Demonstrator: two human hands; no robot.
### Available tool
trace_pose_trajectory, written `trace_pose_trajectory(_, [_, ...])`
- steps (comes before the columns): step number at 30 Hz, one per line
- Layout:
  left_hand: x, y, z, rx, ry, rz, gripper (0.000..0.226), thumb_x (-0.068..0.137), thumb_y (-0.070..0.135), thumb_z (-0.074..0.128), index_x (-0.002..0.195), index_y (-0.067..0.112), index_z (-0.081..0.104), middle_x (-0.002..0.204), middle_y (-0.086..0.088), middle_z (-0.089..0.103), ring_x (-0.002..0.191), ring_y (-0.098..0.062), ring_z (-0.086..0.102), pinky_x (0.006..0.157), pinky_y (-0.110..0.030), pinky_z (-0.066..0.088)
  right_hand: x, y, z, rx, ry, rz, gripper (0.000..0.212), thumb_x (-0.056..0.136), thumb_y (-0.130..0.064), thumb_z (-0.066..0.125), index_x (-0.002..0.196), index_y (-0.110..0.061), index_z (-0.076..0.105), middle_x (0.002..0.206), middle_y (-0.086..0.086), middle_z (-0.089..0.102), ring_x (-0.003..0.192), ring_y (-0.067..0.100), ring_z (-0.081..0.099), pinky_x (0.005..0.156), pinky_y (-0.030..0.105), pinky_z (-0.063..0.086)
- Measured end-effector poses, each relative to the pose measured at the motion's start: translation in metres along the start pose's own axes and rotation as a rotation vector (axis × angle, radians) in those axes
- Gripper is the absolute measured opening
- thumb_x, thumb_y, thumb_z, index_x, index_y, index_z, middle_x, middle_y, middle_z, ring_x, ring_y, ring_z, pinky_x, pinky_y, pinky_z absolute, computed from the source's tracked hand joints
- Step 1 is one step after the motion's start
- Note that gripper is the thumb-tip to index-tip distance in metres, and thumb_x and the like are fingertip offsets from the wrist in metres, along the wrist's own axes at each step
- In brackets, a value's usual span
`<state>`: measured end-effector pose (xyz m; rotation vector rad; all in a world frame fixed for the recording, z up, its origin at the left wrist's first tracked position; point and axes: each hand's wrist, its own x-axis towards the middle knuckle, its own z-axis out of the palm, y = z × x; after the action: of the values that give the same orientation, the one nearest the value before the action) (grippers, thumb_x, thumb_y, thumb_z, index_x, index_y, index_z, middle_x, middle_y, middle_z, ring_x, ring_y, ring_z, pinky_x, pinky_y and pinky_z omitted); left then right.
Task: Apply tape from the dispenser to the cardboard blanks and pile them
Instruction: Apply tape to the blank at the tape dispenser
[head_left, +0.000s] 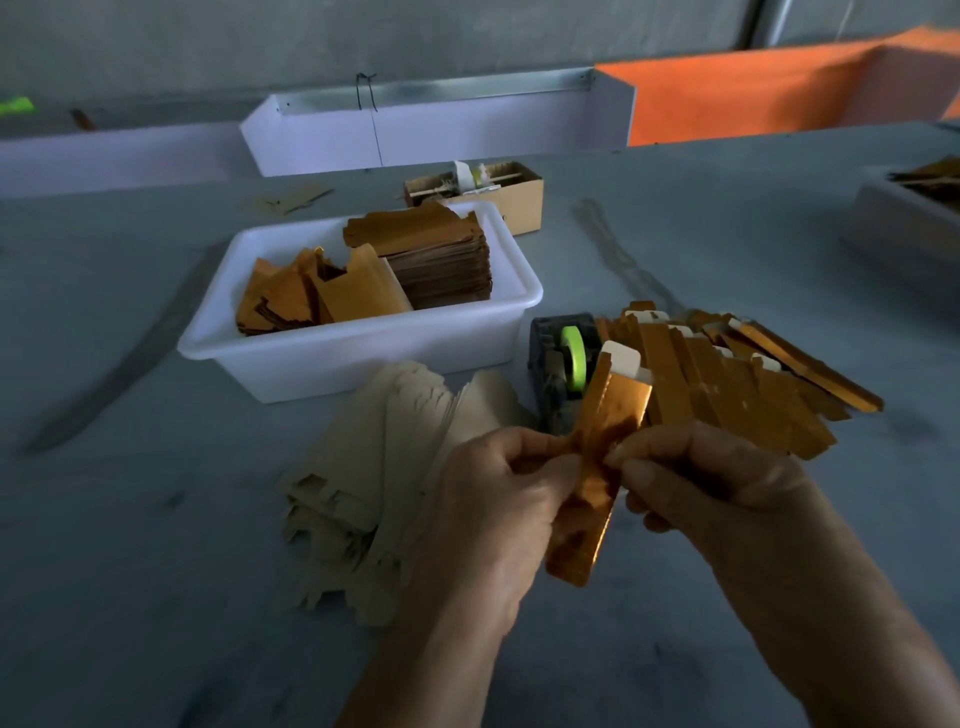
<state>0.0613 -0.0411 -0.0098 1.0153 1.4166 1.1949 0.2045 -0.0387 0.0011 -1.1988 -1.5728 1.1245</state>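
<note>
We are holding one folded gold blank (592, 467) upright and slightly tilted above the table (130, 597), pinching its middle from both sides. Our left hand (498, 493) is curling its fingers and thumb round the left edge; our right hand (696, 483) is pinching the right edge. Just beyond our fingertips the tape dispenser (563, 364) is sitting. Right of it finished gold blanks (737, 374) are piling up; left of our fingers plain blanks (374, 467) are lying, with a white tub (363, 343) behind.
</note>
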Motion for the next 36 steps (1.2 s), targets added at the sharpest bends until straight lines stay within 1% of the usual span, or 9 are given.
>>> trace_pose_trajectory(4, [-0.003, 0.002, -0.004, 0.017, -0.002, 0.023, 0.01, 0.081, 0.016, 0.07, 0.075, 0.023, 0.069, 0.077, 0.001, 0.074, 0.074, -0.015, 0.072, 0.068, -0.03, 0.059, 0.001, -0.003, 0.001, -0.099, -0.016, -0.064, 0.024, 0.064, -0.04, 0.053, 0.079, -0.032, 0.071, 0.08, -0.013, 0.069, 0.074, 0.004, 0.062, 0.058, 0.011, 0.047])
trace_pose_trajectory(7, [-0.006, 0.003, -0.004, 0.003, -0.029, 0.03, 0.011, 0.082, 0.015, 0.069, 0.074, 0.022, 0.071, 0.076, 0.003, 0.074, 0.073, -0.012, 0.072, 0.066, -0.027, 0.059, 0.002, -0.004, 0.003, -0.141, -0.002, -0.074, 0.023, 0.071, -0.034, 0.058, 0.09, -0.04, 0.068, 0.084, -0.016, 0.069, 0.077, 0.002, 0.062, 0.06, 0.013, 0.047])
trace_pose_trajectory(12, [-0.008, 0.004, -0.005, -0.042, -0.061, 0.032, 0.008, 0.082, 0.015, 0.069, 0.076, 0.021, 0.071, 0.076, 0.001, 0.074, 0.071, -0.012, 0.072, 0.062, -0.022, 0.057, 0.004, -0.001, 0.004, -0.253, 0.028, -0.078, 0.057, 0.078, -0.018, 0.067, 0.125, -0.044, 0.046, 0.083, -0.012, 0.067, 0.075, 0.004, 0.064, 0.064, 0.023, 0.05])
trace_pose_trajectory(18, [-0.009, 0.004, -0.009, -0.054, -0.132, -0.006, 0.012, 0.083, 0.016, 0.067, 0.074, 0.021, 0.074, 0.078, 0.002, 0.075, 0.074, -0.013, 0.073, 0.067, -0.024, 0.058, 0.006, -0.002, 0.009, -0.31, 0.07, -0.071, 0.062, 0.078, -0.018, 0.07, 0.124, -0.044, 0.039, 0.082, -0.02, 0.067, 0.072, -0.002, 0.063, 0.064, 0.02, 0.048])
trace_pose_trajectory(20, [-0.009, 0.007, -0.011, -0.076, -0.175, -0.022, 0.005, 0.076, 0.027, 0.073, 0.075, 0.022, 0.075, 0.078, 0.001, 0.075, 0.076, -0.015, 0.073, 0.074, -0.03, 0.059, 0.006, -0.002, 0.01, -0.323, 0.071, -0.06, 0.061, 0.078, -0.02, 0.069, 0.127, -0.041, 0.039, 0.084, -0.024, 0.065, 0.073, -0.005, 0.063, 0.061, 0.017, 0.05])
trace_pose_trajectory(21, [-0.009, 0.006, -0.011, -0.074, -0.183, -0.011, 0.016, 0.07, 0.033, 0.074, 0.076, 0.018, 0.074, 0.078, -0.001, 0.075, 0.077, -0.016, 0.073, 0.074, -0.031, 0.059, 0.006, -0.002, 0.011, -0.325, 0.072, -0.056, 0.061, 0.079, -0.02, 0.068, 0.128, -0.039, 0.039, 0.084, -0.025, 0.065, 0.072, -0.006, 0.063, 0.059, 0.015, 0.051])
trace_pose_trajectory(29, [-0.011, -0.002, -0.006, 0.018, -0.031, 0.056, 0.016, 0.089, 0.017, 0.062, 0.074, 0.019, 0.07, 0.072, -0.001, 0.073, 0.068, -0.016, 0.072, 0.065, -0.03, 0.059, 0.005, -0.003, 0.018, -0.383, 0.116, -0.014, 0.058, 0.079, -0.022, 0.071, 0.129, -0.033, 0.043, 0.071, -0.013, 0.065, 0.073, -0.013, 0.058, 0.06, 0.0, 0.043])
trace_pose_trajectory(33, [-0.013, -0.002, 0.0, -0.005, 0.002, 0.054, 0.024, 0.087, 0.016, 0.066, 0.064, 0.021, 0.071, 0.064, -0.004, 0.071, 0.061, -0.019, 0.071, 0.061, -0.038, 0.06, 0.002, -0.009, 0.019, -0.5, 0.144, -0.004, 0.054, 0.083, -0.023, 0.069, 0.128, -0.033, 0.041, 0.071, -0.014, 0.061, 0.066, -0.004, 0.059, 0.061, 0.0, 0.042])
trace_pose_trajectory(36, [-0.015, -0.004, 0.004, -0.004, 0.054, 0.08, 0.011, 0.07, 0.03, 0.065, 0.062, 0.031, 0.071, 0.058, 0.0, 0.067, 0.06, -0.021, 0.069, 0.064, -0.041, 0.06, -0.001, -0.015, 0.02, -0.568, 0.153, 0.016, 0.052, 0.085, -0.028, 0.065, 0.127, -0.034, 0.034, 0.071, -0.016, 0.056, 0.063, -0.005, 0.053, 0.051, 0.009, 0.043])
